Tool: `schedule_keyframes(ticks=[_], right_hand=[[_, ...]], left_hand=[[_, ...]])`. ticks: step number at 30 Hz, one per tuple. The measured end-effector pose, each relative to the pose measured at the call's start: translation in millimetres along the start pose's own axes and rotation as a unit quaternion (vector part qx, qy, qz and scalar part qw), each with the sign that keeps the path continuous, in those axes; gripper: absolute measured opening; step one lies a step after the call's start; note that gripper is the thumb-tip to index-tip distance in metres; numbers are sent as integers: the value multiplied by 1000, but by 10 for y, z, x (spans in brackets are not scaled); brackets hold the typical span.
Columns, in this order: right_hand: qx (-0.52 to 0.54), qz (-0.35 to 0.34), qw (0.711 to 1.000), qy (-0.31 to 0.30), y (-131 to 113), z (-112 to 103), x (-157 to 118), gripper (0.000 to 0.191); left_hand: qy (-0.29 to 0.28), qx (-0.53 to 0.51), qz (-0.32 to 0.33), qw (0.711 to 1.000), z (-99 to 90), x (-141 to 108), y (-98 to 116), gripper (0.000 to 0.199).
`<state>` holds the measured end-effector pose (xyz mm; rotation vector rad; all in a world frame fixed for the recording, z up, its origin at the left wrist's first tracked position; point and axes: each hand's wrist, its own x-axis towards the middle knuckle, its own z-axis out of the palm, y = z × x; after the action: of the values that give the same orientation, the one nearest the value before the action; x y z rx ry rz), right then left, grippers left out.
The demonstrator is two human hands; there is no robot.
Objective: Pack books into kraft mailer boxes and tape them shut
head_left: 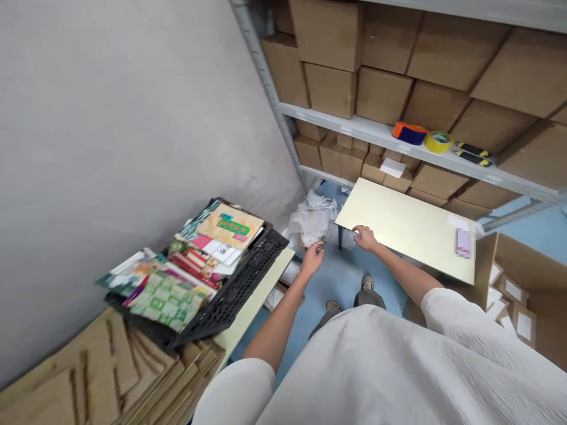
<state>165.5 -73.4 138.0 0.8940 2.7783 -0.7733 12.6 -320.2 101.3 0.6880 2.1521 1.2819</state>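
My left hand (313, 258) hangs over the blue floor with its fingers loosely curled and nothing visible in them. Just beyond it lies a heap of crumpled white paper and plastic wrapping (310, 221). My right hand (364, 237) is at the near left edge of a pale table (398, 227), fingers bent and slightly apart, holding nothing that I can see. Whether its fingers touch the tabletop edge, I cannot tell. To the left, a black plastic crate (248, 283) is filled with colourful thin books (230, 225), including a green checkered one (168, 301).
Flattened cardboard mailers (97, 372) are stacked at lower left. A metal shelf (376, 133) of cartons bears a tape dispenser (410, 133), yellow tape roll (438, 141) and two cutters (473, 158). An open carton (544, 283) with labelled parcels stands right. A blurred pinkish item (463, 243) lies on the table.
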Motion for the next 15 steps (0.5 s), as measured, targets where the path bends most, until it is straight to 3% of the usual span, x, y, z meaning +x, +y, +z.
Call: schedule_keyframes(ticks=[9, 15], right_hand=[[9, -222, 974, -51, -1630, 184, 751, 44], [48, -366, 928, -51, -2638, 308, 900, 43]], left_hand=[[185, -25, -29, 982, -1095, -487, -69, 37], [300, -38, -55, 952, -1590, -821, -104, 38]])
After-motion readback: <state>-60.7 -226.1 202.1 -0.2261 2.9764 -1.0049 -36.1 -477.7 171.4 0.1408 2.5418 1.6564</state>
